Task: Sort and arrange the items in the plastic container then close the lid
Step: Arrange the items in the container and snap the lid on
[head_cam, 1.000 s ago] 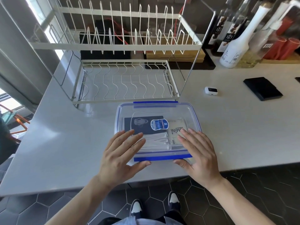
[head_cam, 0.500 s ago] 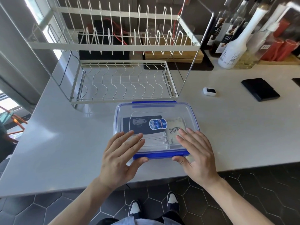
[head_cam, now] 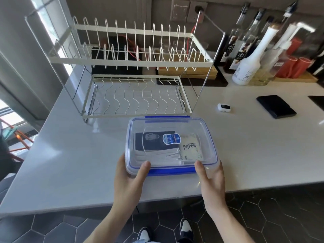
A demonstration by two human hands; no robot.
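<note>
A clear plastic container [head_cam: 208, 137] with a blue-edged lid [head_cam: 171, 127] sits on the white counter near its front edge. The lid lies on top, and its blue front latch [head_cam: 171, 171] is folded down. Through the lid I see a dark packet [head_cam: 154, 141], a pale packet marked MiNi [head_cam: 191, 149] and white folded items [head_cam: 157, 156]. My left hand [head_cam: 130, 178] grips the front left corner, thumb on the lid. My right hand [head_cam: 211, 179] grips the front right corner the same way.
A white wire dish rack [head_cam: 138, 81] stands just behind the container. To the right lie a small white device [head_cam: 223, 107] and a black wallet [head_cam: 276, 106]. Bottles [head_cam: 247, 67] line the back right. The counter edge [head_cam: 157, 197] runs below my hands.
My hands slid off the lid's top to the front corners. The blue front latch, flat and sticking out a second ago, is now folded down against the container.
</note>
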